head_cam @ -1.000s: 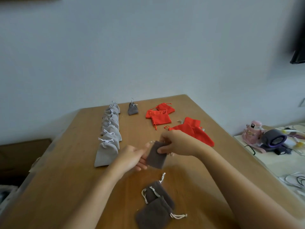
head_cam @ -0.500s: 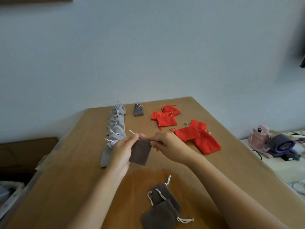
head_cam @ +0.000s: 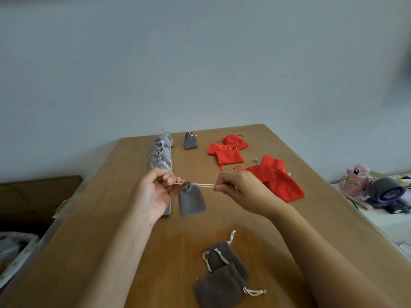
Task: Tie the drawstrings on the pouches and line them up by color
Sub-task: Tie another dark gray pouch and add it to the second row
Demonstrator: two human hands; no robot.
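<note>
while upright, pouch (head_cam: 191, 202) beside left hand (head_cam: 153, 194)

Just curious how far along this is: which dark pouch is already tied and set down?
The far pouch beside the light-grey row, neck cinched. The held pouch hangs between left hand and right hand; two near pouches lie flat.

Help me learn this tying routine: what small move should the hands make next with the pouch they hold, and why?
Probably bring both ends of the cord together and cross them into a knot. The mouth of the pouch already looks cinched, the cord is stretched taut between the left hand and the right hand, and no knot shows yet.
</note>
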